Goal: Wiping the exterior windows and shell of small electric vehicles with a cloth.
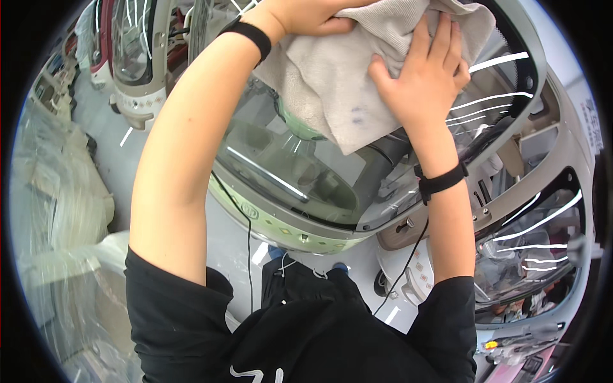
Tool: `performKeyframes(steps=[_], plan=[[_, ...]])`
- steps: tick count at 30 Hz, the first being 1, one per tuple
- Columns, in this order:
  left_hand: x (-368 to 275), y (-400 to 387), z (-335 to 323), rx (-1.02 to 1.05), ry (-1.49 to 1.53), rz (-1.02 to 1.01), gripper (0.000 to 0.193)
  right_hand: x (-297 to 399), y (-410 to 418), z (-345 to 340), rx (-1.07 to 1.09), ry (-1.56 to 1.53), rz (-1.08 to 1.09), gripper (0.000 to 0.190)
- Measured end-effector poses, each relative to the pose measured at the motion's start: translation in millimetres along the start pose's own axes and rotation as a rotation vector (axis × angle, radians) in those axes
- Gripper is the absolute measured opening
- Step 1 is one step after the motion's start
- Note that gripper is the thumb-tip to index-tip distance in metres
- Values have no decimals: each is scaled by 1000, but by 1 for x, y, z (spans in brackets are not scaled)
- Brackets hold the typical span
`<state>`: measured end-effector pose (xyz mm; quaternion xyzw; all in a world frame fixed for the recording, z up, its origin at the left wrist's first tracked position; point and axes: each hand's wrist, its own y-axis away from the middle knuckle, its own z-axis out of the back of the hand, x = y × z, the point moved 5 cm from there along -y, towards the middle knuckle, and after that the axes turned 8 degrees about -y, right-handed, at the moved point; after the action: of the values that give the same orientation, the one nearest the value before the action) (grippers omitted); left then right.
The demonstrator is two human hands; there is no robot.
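Observation:
A beige cloth point(330, 81) with small bluish stains lies spread over the windshield point(297, 177) of a light green vehicle point(287, 230). My right hand point(424, 79) presses flat on the cloth's right part, fingers spread and thumb out. At the top edge of the picture my left hand point(316, 16) rests on the upper left of the cloth; its fingertips are partly cut off or hidden, so its grip on the fabric cannot be told. Each wrist wears a black band. Through the glass below the cloth, a green part and dark interior show.
Other small vehicles stand close by: a white and beige one point(139, 91) at upper left, a light blue one point(570, 297) at right. Plastic-wrapped items point(67, 182) fill the left side. A thin black cable point(249, 258) hangs on each side of my body.

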<state>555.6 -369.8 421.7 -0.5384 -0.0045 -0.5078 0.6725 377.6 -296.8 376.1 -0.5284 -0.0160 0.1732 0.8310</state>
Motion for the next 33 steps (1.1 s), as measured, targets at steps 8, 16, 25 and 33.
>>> performKeyframes(steps=[8,16,25,33], plan=[[10,2,11,-85,40,144,68,22,-13,-7,2,24,-29,91],[6,6,0,-153,-100,243,61,9,-4,-3,98,-184,-60,96],[-31,-3,-10,173,-173,467,73,-21,16,30,174,-367,59,69],[-115,-78,-28,357,-234,468,79,-78,61,75,116,-313,-50,66]])
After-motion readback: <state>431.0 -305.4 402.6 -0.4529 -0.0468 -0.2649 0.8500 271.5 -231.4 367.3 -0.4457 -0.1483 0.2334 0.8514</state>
